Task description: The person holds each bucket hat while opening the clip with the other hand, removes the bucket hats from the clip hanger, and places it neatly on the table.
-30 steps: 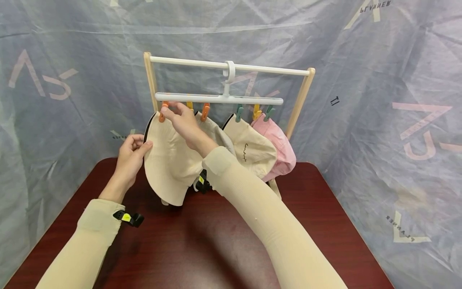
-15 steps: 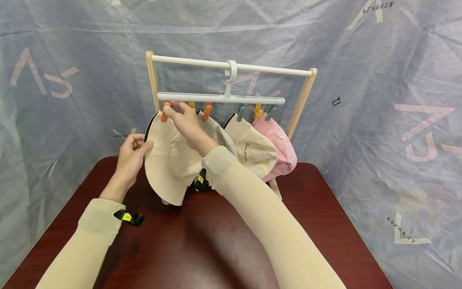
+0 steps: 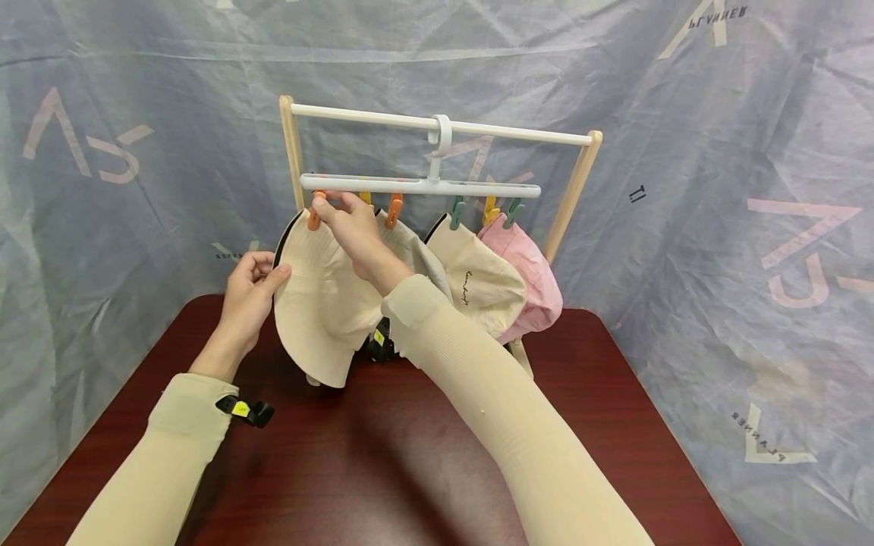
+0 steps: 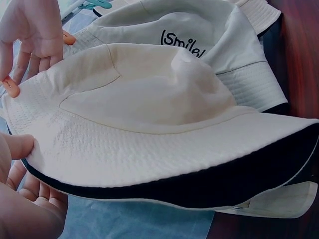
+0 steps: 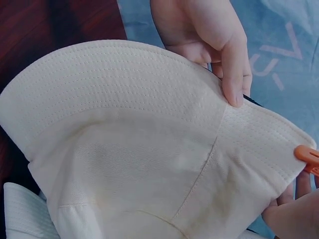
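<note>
A cream bucket hat (image 3: 317, 296) with a dark lining hangs at the left end of a white clip hanger (image 3: 382, 184). My left hand (image 3: 247, 299) pinches its brim edge, thumb on the cream side, as the left wrist view also shows. At the hat's upper corner, my right hand (image 3: 355, 235) pinches an orange clip (image 3: 315, 220) between thumb and fingers. The clip's tip lies over the brim in the right wrist view. Behind it hangs a pale grey hat (image 4: 199, 30) lettered "Smile", partly hidden by my right forearm in the head view.
Farther right on the hanger hang another cream hat (image 3: 478, 280) and a pink hat (image 3: 526, 273), held by green and yellow clips. A wooden-sided rack (image 3: 573, 197) with a white rod carries the hanger. Below is a dark red table (image 3: 328, 470); grey fabric (image 3: 683, 152) surrounds it.
The head view has shifted slightly, so the rack and hats appear a little farther right. Both hands keep their hold on the hat brim and the orange clip.
</note>
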`<state>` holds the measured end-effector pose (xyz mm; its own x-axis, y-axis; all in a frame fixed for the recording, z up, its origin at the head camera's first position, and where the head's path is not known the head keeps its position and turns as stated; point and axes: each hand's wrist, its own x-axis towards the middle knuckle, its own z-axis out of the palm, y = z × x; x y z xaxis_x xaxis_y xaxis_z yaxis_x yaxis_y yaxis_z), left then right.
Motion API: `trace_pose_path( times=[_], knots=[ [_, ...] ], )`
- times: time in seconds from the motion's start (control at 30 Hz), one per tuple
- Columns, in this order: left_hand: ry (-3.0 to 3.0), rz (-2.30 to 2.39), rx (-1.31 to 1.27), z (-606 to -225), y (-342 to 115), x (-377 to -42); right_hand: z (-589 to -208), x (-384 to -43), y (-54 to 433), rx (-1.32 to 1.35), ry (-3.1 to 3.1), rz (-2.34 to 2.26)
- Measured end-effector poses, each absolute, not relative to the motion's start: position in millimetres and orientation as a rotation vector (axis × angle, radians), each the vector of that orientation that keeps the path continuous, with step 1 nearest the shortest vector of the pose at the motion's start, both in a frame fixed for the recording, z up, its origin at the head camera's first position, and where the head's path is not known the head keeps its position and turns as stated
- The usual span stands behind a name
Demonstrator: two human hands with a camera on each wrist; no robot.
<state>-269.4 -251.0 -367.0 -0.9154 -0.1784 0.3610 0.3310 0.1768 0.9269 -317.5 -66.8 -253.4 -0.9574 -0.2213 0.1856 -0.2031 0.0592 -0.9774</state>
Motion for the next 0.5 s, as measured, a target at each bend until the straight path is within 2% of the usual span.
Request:
trace_pose_path(
  times=[0.5],
  knots=[
    [-2.063, -1.793, -0.136, -367.0, -251.5, -267.6, -252.9, -316.6, -71.9, -0.395, 2.218, -2.19]
  ],
)
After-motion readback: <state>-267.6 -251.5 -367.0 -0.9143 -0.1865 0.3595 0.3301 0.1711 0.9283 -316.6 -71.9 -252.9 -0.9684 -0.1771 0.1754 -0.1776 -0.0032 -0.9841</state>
